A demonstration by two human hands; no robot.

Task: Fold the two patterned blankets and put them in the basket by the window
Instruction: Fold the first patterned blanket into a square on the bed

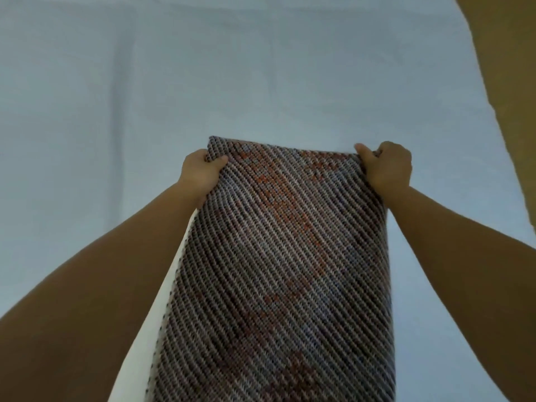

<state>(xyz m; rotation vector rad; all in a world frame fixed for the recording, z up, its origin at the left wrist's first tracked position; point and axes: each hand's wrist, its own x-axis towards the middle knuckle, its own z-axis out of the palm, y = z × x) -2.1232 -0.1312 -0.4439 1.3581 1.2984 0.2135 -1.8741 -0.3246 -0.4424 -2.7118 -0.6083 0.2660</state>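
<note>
A patterned blanket (278, 256) with dark diagonal stripes and orange and blue patches stretches from the bottom of the view up to the middle, over a pale sheet. My left hand (200, 174) grips its far left corner, thumb on top. My right hand (387, 166) grips its far right corner with curled fingers. A white underside strip shows along the blanket's left edge. Only one blanket is in view; no basket is visible.
A pale bluish-white bed sheet (145, 82) fills most of the view, lightly creased. A tan surface (516, 68) runs down the right edge past the bed's border.
</note>
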